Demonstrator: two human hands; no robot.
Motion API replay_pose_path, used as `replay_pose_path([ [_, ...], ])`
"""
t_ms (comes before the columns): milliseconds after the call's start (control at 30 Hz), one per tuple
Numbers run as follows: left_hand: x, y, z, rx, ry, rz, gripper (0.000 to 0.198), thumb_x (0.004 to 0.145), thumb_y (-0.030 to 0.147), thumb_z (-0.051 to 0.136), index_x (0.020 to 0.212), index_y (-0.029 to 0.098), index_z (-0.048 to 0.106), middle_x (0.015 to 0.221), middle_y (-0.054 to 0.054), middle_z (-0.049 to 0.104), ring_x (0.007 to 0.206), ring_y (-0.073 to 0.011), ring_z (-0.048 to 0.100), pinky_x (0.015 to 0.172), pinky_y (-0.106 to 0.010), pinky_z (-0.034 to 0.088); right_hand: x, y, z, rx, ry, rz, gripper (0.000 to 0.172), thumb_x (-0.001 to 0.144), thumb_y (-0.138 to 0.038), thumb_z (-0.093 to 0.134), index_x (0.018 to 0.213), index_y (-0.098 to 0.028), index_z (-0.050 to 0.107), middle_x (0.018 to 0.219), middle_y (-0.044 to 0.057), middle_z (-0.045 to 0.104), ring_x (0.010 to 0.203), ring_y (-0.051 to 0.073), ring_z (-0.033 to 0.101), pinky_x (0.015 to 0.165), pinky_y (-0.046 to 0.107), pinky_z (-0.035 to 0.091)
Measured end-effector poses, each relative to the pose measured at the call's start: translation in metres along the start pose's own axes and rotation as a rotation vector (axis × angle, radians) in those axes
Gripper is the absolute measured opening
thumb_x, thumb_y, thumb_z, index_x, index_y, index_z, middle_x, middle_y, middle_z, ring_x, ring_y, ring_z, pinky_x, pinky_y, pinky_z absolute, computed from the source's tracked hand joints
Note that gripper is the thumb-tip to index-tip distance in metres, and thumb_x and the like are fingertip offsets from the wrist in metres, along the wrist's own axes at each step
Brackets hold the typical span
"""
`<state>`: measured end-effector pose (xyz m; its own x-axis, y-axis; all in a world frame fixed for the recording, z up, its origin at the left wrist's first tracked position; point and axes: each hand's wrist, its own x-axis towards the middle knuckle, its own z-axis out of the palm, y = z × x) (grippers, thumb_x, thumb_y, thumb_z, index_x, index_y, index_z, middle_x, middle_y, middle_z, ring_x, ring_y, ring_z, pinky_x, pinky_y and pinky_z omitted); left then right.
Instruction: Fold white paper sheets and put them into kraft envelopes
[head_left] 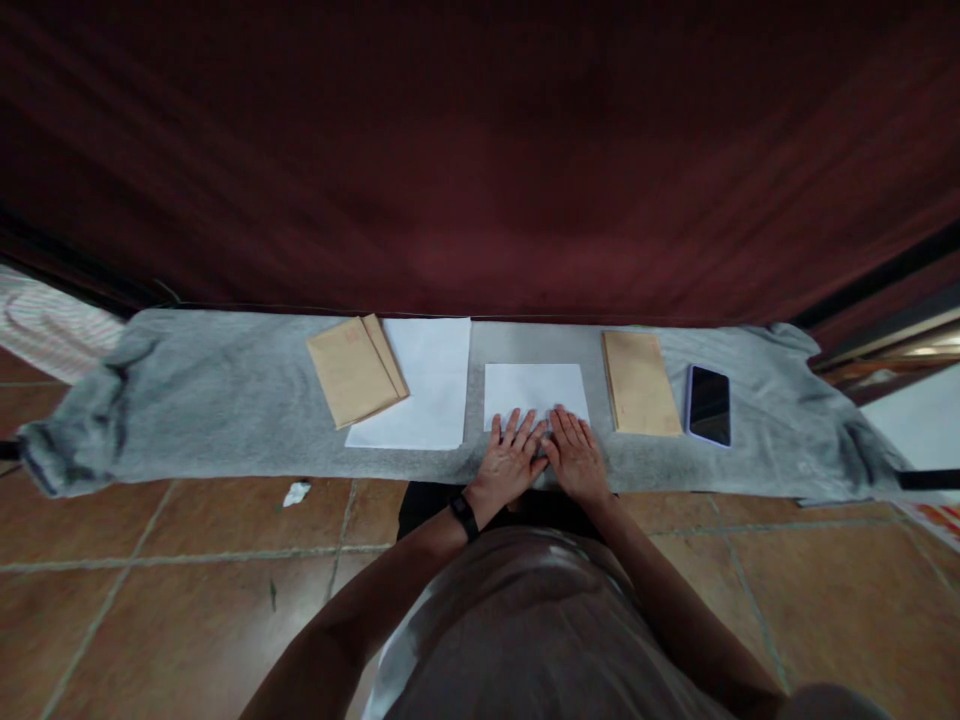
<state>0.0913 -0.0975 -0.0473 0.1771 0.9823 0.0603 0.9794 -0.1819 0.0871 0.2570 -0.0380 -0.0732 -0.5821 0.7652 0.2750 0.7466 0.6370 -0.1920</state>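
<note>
A white sheet of paper (534, 385), wider than it is deep, lies in front of me on the grey cloth; it looks folded, though I cannot be sure. My left hand (511, 462) rests flat on its near edge with the fingers spread. Beside it my right hand (576, 458) also lies flat, fingertips on the paper and fingers stretched out. Both thumbs nearly touch. The hands hide part of the paper's near edge. Left of it are larger white sheets (431, 390), partly covered by brown envelopes (352, 370). To the right lies a stack of brown envelopes (643, 385).
A grey cloth (225, 400) covers the long narrow surface. Near its right part lies a phone (709, 405) with a purple case. Dark red fabric (480, 170) rises behind the far edge. Below is a tiled floor (217, 520) with a crumpled white scrap (296, 493).
</note>
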Motion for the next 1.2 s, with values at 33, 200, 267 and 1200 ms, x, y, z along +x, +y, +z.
replay_pose_path([
  [33,-0.0003,-0.0006,-0.0004,-0.001,0.002,0.004,0.063,0.103,0.054,0.036,0.158,0.023,0.036,0.168,-0.009,0.027,0.156,-0.0354,0.020,0.124,-0.066,0.016,-0.0009,0.0013,0.0002,-0.006,0.010,0.000,0.058,0.107,-0.039,0.034,0.159,-0.012,0.033,0.162,0.014,0.038,0.150,0.026,0.036,0.123,0.046,0.027],
  [200,-0.0017,-0.0013,-0.0022,0.017,0.016,0.020,0.064,0.103,0.055,0.036,0.158,0.023,0.035,0.167,-0.011,0.029,0.155,-0.0367,0.020,0.123,-0.071,0.011,-0.0020,0.0065,-0.0013,0.000,0.006,-0.009,0.054,0.107,-0.036,0.034,0.156,-0.013,0.040,0.160,0.014,0.042,0.148,0.025,0.039,0.122,0.045,0.028],
  [267,-0.0017,-0.0008,-0.0029,0.023,0.019,0.022,0.064,0.103,0.055,0.036,0.158,0.023,0.035,0.167,-0.011,0.030,0.155,-0.0365,0.021,0.123,-0.071,0.009,-0.0015,0.0069,-0.0025,0.004,-0.005,-0.014,0.052,0.107,-0.035,0.034,0.154,-0.014,0.042,0.159,0.014,0.043,0.148,0.025,0.040,0.122,0.047,0.028],
  [1200,-0.0031,-0.0020,-0.0036,0.018,-0.032,0.010,0.069,0.103,0.057,0.033,0.159,0.017,0.031,0.167,-0.016,0.026,0.156,-0.0311,0.021,0.124,-0.062,0.018,-0.0073,0.0053,-0.0052,-0.074,-0.008,-0.014,0.054,0.106,-0.039,0.039,0.155,-0.017,0.042,0.163,0.015,0.036,0.149,0.030,0.036,0.121,0.050,0.028],
])
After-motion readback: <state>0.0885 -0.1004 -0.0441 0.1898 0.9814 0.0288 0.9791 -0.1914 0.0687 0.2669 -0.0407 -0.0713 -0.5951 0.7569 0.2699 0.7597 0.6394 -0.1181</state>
